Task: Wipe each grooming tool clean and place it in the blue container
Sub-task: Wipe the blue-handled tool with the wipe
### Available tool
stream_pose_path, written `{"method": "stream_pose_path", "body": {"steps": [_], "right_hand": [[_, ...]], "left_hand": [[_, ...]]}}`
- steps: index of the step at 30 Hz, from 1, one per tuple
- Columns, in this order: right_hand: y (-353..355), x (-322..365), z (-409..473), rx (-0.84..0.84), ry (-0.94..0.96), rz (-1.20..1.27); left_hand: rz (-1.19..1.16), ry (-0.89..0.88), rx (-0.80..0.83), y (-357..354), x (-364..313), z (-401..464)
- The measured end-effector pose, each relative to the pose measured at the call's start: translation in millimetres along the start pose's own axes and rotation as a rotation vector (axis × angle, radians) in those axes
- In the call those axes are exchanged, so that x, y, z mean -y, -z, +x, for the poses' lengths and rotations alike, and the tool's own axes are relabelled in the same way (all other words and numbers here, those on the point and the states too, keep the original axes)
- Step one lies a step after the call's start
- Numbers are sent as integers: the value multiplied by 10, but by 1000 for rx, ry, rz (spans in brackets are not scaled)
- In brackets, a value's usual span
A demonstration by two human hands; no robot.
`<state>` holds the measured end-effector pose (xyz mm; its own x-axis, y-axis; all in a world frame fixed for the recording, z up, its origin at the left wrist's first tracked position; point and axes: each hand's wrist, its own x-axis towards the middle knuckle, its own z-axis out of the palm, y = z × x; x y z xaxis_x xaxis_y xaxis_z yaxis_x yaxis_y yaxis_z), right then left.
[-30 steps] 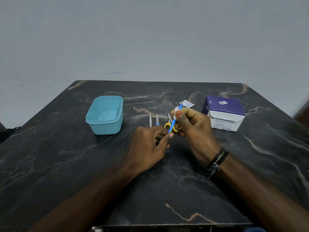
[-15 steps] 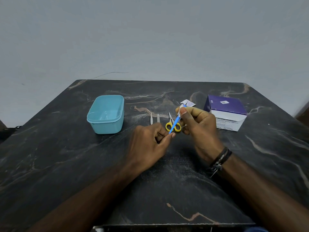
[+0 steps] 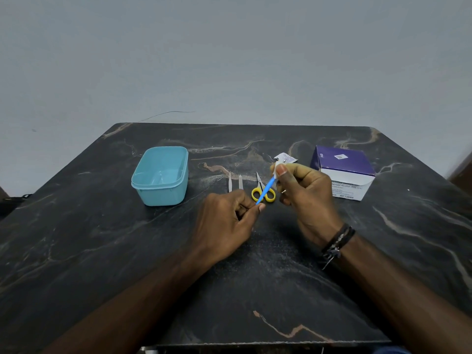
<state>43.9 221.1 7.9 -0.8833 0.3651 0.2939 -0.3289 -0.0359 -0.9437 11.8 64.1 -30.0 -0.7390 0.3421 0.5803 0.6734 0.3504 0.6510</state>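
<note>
My left hand pinches the lower end of a thin blue-handled tool, which slants up to the right. At the tool's upper end my right hand pinches a small white wipe around it. Behind the hands, small scissors with yellow handles lie on the dark marble table. Two slim pale tools lie side by side left of the scissors, their near ends hidden by my left hand. The blue container stands open at the left, holding no tools.
A purple and white box of alcohol swabs stands at the right. A torn white wipe packet lies behind my right hand. A grey wall rises behind the table's far edge.
My right hand has slid with the wipe up along the blue tool toward its upper end. The left hand keeps its hold on the lower end.
</note>
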Motion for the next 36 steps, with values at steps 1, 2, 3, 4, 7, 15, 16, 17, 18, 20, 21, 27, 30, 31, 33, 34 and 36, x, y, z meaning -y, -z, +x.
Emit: {"method": "stream_pose_path", "body": {"steps": [1,2,3,4,7,15,16,17,18,20,21,27,30,31,33,34,36], "right_hand": [[-15,-13,-12,12,-2,-11],[-26,-37,-19,28,-3,-28],[-33,-52,-25,43,-2,-47],[-37,-61,-26,55,-3,-62],[-30,-51,-12,46,5,-54],[10,3,20,-18,15,26],[-1,-14,9,-3,11,13],[-13,-35,-2,17,12,-5],[-25,-55,-16,40,16,-25],[-37,-82,-34,74,13,-65],[-39,-89,-36,78,7,-75],[-14,-44,3,56,14,-33],[2,9,31,14,16,26],[4,16,32,11,13,34],[-6,32,15,19,4,40],[-14,39,6,22,0,44],[-25,62,4,19,-10,57]], "left_hand": [[5,-1,0,2,-3,1],[7,-2,-1,4,-6,0],[8,-2,-4,7,-7,0],[5,-2,-8,6,-7,2],[-13,5,-12,6,-13,1],[-10,14,2,1,-2,-5],[-10,9,2,6,-8,-5],[-6,-1,3,12,-16,-3],[4,-12,4,18,-21,-2],[20,-27,4,26,-29,0],[19,-26,3,27,-27,0],[-13,-16,5,25,-43,3],[-25,-21,16,24,-56,2],[-26,-19,19,24,-58,1],[-27,-16,27,27,-62,-6],[-28,-17,34,30,-61,-8],[-34,-16,50,37,-68,-6]]}}
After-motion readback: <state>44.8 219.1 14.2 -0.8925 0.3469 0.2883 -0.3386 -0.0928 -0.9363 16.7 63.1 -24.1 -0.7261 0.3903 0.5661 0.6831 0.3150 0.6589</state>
